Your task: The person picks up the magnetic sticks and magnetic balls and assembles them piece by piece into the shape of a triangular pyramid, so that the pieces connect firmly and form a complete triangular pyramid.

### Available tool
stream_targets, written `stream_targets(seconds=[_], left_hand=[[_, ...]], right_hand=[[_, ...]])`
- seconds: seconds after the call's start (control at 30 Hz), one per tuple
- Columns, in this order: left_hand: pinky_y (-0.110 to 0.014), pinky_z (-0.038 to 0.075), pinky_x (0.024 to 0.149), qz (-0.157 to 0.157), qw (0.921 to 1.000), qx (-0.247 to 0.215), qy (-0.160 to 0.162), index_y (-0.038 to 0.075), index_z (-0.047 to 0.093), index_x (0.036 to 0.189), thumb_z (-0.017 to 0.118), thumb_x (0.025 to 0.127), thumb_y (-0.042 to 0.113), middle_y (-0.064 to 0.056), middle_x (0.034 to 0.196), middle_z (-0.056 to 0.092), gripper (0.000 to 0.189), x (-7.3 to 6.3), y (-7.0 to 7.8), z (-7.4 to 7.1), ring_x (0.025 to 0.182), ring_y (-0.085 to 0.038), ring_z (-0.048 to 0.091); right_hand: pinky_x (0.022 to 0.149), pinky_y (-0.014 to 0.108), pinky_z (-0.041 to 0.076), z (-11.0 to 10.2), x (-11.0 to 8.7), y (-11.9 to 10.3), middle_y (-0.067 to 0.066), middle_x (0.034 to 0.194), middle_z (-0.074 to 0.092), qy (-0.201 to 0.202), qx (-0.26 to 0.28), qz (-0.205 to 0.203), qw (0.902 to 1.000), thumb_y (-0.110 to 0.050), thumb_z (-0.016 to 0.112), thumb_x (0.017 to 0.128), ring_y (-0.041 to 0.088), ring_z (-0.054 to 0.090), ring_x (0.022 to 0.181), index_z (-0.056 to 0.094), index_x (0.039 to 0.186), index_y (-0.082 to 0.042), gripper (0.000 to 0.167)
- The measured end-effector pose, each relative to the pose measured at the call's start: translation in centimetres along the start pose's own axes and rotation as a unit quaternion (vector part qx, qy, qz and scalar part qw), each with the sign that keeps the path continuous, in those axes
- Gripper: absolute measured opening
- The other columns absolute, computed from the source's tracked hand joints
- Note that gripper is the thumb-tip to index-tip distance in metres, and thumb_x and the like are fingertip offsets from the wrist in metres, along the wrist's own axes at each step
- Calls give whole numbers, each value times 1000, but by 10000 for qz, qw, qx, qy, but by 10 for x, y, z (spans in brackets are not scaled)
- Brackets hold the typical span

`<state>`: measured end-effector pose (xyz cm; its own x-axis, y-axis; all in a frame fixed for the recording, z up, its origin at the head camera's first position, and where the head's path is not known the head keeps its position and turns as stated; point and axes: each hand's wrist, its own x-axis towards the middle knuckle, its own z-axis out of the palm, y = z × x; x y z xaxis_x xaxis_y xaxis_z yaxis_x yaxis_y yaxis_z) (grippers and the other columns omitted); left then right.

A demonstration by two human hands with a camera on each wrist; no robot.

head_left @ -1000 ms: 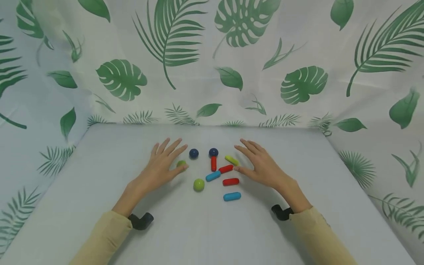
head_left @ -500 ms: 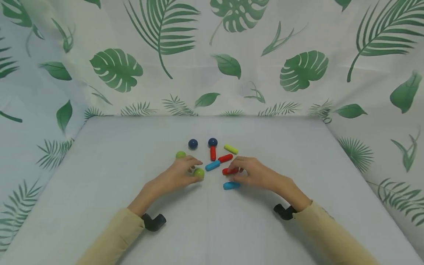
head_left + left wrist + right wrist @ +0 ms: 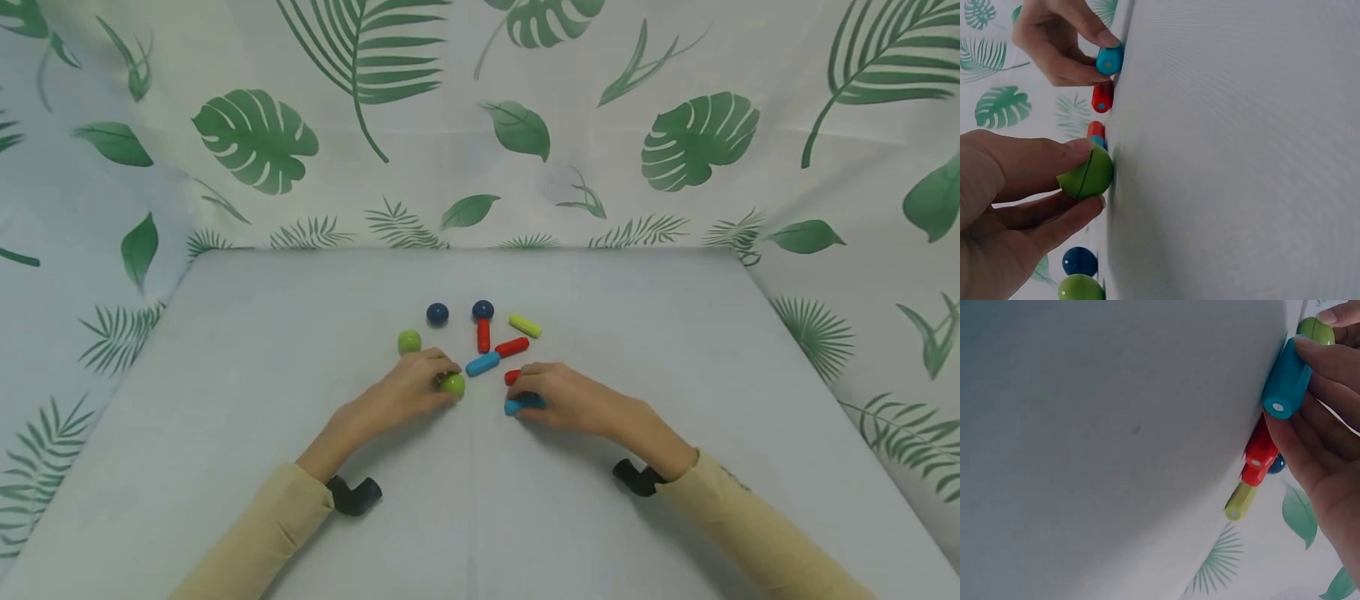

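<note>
Within left grip, green ball, between fingertips

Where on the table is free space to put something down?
Bare table: near middle, between the sleeves; far strip, between the dark balls and the leafy cloth. Crowded: the centre, with left hand, right hand, green balls, blue sticks and red sticks.

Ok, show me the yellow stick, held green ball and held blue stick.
Yellow stick [image 3: 525,326], head view, middle of its side.
Held green ball [image 3: 1091,174], left wrist view, its visible face.
Held blue stick [image 3: 1287,380], right wrist view, its long side.
</note>
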<state>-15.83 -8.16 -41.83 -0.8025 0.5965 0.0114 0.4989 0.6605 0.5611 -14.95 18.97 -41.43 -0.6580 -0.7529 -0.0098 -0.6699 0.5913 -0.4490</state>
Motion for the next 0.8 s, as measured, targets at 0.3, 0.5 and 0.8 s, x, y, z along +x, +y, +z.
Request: stream_targets(seconds=[0.3, 0.5, 0.8], left_hand=[[-35, 58, 89, 119, 9999, 47, 101, -7, 71, 118, 77, 87, -1, -17, 113, 71, 33, -1, 0, 0, 99, -25, 69], [-38, 57, 92, -30, 9999, -83, 93, -7, 71, 119, 76, 87, -1, -15, 112, 70, 32, -5, -3, 2, 101, -25, 68], [-38, 56, 91, -97, 9999, -81, 114, -7, 71, 119, 77, 87, 0, -12, 106, 67, 33, -3, 0, 2, 99, -24, 65]], right_hand=[[86, 28, 59, -6, 12, -8, 3, 103, 74, 334, -75, -267, 9991, -10, 80, 89, 15, 68, 92, 76, 111, -4, 23], [84, 27, 58, -6, 28, -12, 4, 102, 74, 385, -20, -224, 9990, -9, 80, 89, 14, 68, 90, 77, 110, -3, 22], [79, 22, 55, -5, 47, -10, 7, 106, 75, 284, 174, -348, 9988, -7, 78, 91, 11, 65, 86, 75, 118, 1, 28]])
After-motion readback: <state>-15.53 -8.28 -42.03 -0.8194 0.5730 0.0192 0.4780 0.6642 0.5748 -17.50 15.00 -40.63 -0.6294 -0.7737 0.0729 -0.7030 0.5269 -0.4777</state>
